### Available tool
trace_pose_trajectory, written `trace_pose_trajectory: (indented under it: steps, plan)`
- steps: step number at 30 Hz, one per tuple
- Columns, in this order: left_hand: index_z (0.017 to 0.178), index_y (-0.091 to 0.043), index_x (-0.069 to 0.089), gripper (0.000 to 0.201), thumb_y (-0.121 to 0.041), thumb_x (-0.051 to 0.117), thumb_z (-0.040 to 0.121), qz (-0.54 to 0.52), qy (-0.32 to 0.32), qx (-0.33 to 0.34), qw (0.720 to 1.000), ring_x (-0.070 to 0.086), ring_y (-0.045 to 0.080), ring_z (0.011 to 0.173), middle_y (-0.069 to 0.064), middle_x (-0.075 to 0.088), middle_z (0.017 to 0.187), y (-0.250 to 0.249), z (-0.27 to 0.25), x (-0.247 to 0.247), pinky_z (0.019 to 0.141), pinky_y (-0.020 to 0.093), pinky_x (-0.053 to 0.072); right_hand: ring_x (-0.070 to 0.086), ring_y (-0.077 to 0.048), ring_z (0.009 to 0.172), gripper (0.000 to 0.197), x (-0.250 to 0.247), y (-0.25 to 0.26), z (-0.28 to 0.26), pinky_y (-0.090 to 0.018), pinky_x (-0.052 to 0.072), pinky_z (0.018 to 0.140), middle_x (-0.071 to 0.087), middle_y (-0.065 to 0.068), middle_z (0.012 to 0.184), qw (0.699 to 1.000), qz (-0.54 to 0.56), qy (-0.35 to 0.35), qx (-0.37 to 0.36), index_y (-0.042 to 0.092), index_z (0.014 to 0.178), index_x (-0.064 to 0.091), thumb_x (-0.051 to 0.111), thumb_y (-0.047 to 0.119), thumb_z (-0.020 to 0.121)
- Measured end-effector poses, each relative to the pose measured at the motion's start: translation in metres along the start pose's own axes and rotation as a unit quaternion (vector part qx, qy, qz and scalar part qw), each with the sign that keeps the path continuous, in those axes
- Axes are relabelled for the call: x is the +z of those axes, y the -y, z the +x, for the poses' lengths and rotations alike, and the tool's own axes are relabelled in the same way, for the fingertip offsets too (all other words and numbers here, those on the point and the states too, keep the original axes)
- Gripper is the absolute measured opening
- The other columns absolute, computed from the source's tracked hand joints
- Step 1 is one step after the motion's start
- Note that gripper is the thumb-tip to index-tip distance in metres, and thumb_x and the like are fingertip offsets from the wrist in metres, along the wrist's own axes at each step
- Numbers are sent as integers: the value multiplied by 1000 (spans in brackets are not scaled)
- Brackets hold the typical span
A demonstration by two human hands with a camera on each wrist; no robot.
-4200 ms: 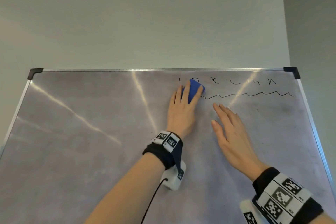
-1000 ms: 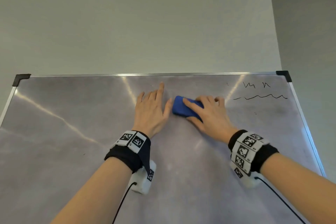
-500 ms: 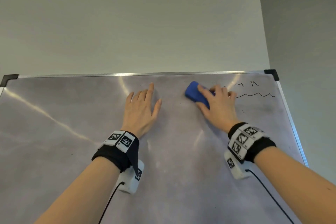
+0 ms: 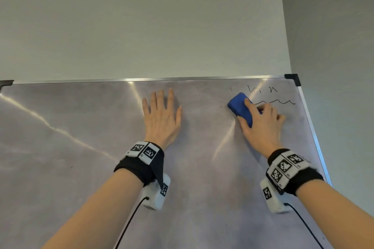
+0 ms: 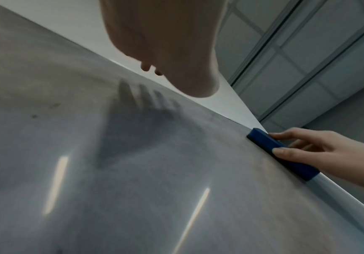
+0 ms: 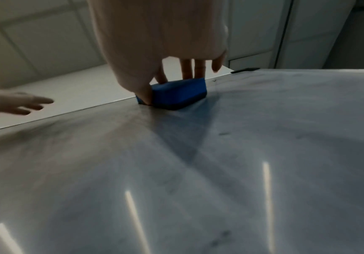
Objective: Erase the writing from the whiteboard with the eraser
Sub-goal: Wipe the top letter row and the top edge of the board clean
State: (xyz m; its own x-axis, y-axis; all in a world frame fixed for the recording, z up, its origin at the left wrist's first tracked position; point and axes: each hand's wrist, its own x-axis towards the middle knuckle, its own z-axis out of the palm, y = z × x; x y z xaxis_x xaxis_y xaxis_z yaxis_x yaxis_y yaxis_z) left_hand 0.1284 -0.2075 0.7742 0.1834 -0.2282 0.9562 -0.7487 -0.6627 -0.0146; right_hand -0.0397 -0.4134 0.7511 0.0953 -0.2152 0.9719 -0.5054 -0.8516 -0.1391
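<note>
A blue eraser (image 4: 239, 108) lies flat against the whiteboard (image 4: 81, 168) near its upper right corner. My right hand (image 4: 260, 125) grips it, thumb on its near side and fingers over the top, as the right wrist view shows at the eraser (image 6: 177, 95). Black writing (image 4: 271, 95), a few letter strokes above a wavy line, remains just right of the eraser. My left hand (image 4: 162, 115) rests flat on the board at upper middle, fingers straight and spread. In the left wrist view the eraser (image 5: 281, 151) sits at the right, held by the right hand (image 5: 320, 149).
The board has a metal frame with black corner caps (image 4: 292, 78); its right edge (image 4: 312, 133) runs close beside my right hand. A plain wall (image 4: 141, 22) rises behind it. Faint smudges and light streaks cross the board surface.
The eraser passed from my left hand to my right, which has carried it rightward to the remaining writing. More letters have gone. My left hand now lies flat and empty.
</note>
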Motion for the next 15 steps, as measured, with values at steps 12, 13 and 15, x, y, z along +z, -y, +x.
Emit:
trace_pose_trajectory:
  steps: [12, 13, 15]
  plan:
    - [151, -16, 27, 70, -49, 8, 92, -95, -44, -30, 994, 26, 25, 142, 10, 35, 151, -17, 0, -8, 116, 48, 8, 51, -31, 87, 51, 10, 95, -2, -41, 31, 75, 54, -11, 98, 978, 40, 23, -204, 25, 128, 53, 65, 41, 81]
    - [150, -16, 29, 71, -50, 8, 92, -99, -38, -25, 994, 27, 25, 141, 10, 37, 150, -21, 0, -6, 116, 48, 10, 53, -32, 84, 52, 9, 74, 1, -41, 33, 73, 55, -12, 96, 980, 37, 10, -196, 24, 125, 55, 70, 40, 77]
    - [150, -14, 31, 74, -51, 5, 91, -97, -9, 11, 995, 32, 25, 138, 9, 40, 148, -31, -1, -2, 116, 46, 15, 53, -32, 82, 53, 7, 30, 5, -41, 35, 73, 54, -13, 94, 987, 28, -5, -158, 23, 123, 57, 73, 39, 75]
